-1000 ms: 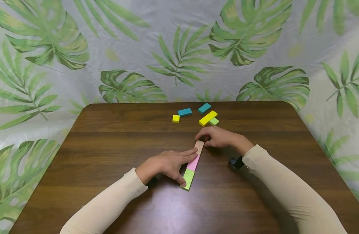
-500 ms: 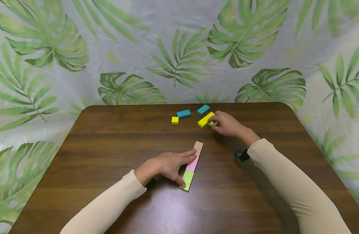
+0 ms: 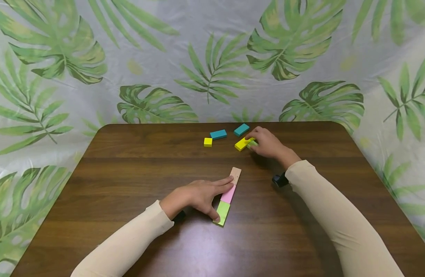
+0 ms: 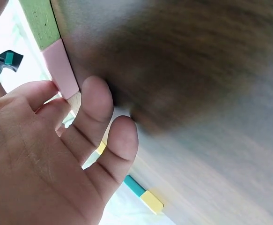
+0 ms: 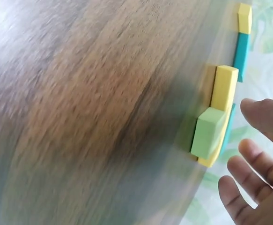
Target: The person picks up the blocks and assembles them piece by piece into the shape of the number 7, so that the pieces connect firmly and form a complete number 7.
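A straight row of blocks lies on the table: light green (image 3: 223,213), pink (image 3: 228,193) and bare wood (image 3: 236,173). My left hand (image 3: 202,194) rests along it, thumb on the green block and two extended fingertips at the wood and pink ones. Farther back, my right hand (image 3: 266,143) hovers at a long yellow block (image 3: 240,145) and a small light green block (image 3: 251,144) beside it. The right wrist view shows that hand's thumb and fingers spread, with a gap before the small green block (image 5: 207,133) and the yellow block (image 5: 224,86).
Two teal blocks, one on the left (image 3: 218,134) and one on the right (image 3: 241,129), lie toward the table's back edge. A small yellow block (image 3: 208,142) sits by the left one. Behind the wooden table (image 3: 129,169) hangs a leaf-patterned cloth (image 3: 212,57).
My right hand has left the far end of the row and reached back to the yellow and small green blocks, then shifted slightly left over the yellow one. My left hand has stayed put.
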Demonstrator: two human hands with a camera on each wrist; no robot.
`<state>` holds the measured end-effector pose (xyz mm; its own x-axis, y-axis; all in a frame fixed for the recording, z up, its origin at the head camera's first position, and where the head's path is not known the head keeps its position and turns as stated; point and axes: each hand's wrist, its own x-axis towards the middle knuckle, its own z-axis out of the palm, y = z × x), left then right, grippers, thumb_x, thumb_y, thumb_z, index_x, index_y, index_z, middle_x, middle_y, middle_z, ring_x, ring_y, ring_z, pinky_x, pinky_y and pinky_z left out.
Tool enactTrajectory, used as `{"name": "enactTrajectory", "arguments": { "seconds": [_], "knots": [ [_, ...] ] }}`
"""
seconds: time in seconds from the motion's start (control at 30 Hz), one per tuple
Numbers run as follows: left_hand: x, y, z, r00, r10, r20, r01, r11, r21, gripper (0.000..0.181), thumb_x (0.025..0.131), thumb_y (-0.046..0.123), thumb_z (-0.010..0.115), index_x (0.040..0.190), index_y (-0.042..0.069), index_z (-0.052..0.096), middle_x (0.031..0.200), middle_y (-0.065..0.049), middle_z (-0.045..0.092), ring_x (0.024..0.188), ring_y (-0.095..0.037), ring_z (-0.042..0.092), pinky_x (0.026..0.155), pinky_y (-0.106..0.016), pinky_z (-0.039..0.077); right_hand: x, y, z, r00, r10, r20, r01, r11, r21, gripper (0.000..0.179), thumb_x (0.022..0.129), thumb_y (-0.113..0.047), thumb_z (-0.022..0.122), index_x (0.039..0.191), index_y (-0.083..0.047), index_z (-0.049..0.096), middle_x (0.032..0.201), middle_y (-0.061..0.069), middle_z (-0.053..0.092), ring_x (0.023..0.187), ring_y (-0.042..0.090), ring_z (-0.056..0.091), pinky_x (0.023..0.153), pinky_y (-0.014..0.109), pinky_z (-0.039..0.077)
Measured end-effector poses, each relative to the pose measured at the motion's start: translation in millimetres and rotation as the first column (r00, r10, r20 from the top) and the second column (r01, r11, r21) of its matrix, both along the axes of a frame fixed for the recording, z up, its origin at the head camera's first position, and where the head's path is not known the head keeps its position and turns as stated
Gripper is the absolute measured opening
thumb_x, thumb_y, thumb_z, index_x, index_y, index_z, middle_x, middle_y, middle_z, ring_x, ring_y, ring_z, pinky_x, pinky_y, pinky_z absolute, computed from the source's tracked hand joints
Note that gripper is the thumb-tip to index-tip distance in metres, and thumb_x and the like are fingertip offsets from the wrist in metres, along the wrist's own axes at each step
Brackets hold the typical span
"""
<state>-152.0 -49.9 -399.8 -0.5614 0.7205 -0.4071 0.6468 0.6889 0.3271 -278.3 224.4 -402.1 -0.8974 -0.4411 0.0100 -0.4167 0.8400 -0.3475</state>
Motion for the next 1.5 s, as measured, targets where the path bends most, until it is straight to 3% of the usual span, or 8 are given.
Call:
{"name": "enactTrajectory", "arguments": {
  "seconds": [0.3, 0.6, 0.8, 1.27, 1.5],
  "knots": [
    [-0.6, 0.1, -2.0, 1.000, -0.008, 0.000, 0.008, 1.000, 0.003, 0.104, 0.077, 0.052, 0.079, 0.159, 0.032, 0.019, 0.168, 0.019, 0.002, 0.146, -0.015, 0.040, 0.113, -0.044, 0.039, -8.6, -9.8, -2.2, 0.997, -0.070, 0.027, 0.070, 0.998, -0.001, 0.039, 0.092, -0.017, 0.066, 0.129, -0.004, 0.064, 0.137, 0.025, 0.048, 0.126, 0.044, 0.043, 0.106, 0.057, 0.039],
    [-0.3, -1.0, -1.9, 1.000, 0.003, 0.009, -0.003, 1.000, 0.005, 0.105, 0.076, 0.051, 0.079, 0.159, 0.032, 0.019, 0.168, 0.019, 0.002, 0.147, -0.015, 0.038, 0.114, -0.044, 0.037, -17.4, -16.4, -4.2, 0.969, -0.191, 0.158, 0.190, 0.981, 0.023, 0.050, 0.097, -0.028, 0.059, 0.141, -0.005, 0.053, 0.150, 0.025, 0.039, 0.138, 0.046, 0.034, 0.113, 0.059, 0.033],
    [-1.0, -0.8, -1.5, 1.000, 0.005, 0.018, -0.006, 1.000, 0.015, 0.104, 0.077, 0.050, 0.080, 0.159, 0.033, 0.018, 0.168, 0.019, 0.001, 0.148, -0.016, 0.036, 0.117, -0.046, 0.034, -21.0, -18.9, -10.5, 0.968, -0.189, 0.168, 0.186, 0.982, 0.030, 0.052, 0.095, -0.029, 0.063, 0.141, -0.006, 0.055, 0.150, 0.025, 0.039, 0.136, 0.046, 0.036, 0.111, 0.059, 0.035],
    [-1.8, -1.0, -3.7, 1.000, -0.008, 0.013, 0.008, 1.000, 0.014, 0.105, 0.076, 0.051, 0.080, 0.159, 0.032, 0.018, 0.168, 0.019, 0.001, 0.147, -0.016, 0.039, 0.114, -0.045, 0.038, -23.8, -7.3, -18.4, 0.960, -0.153, 0.234, 0.182, 0.977, -0.110, 0.053, 0.095, -0.027, 0.064, 0.141, -0.002, 0.053, 0.153, 0.024, 0.037, 0.138, 0.043, 0.039, 0.113, 0.056, 0.037],
    [-1.2, -1.0, -3.1, 1.000, -0.006, 0.007, 0.006, 1.000, 0.012, 0.105, 0.076, 0.051, 0.080, 0.159, 0.032, 0.019, 0.168, 0.019, 0.002, 0.146, -0.016, 0.040, 0.113, -0.044, 0.038, -27.9, -5.0, -18.0, 0.962, -0.130, 0.242, 0.162, 0.980, -0.119, 0.052, 0.095, -0.021, 0.065, 0.142, -0.003, 0.053, 0.152, 0.024, 0.042, 0.135, 0.042, 0.044, 0.111, 0.055, 0.039]
  ]
}}
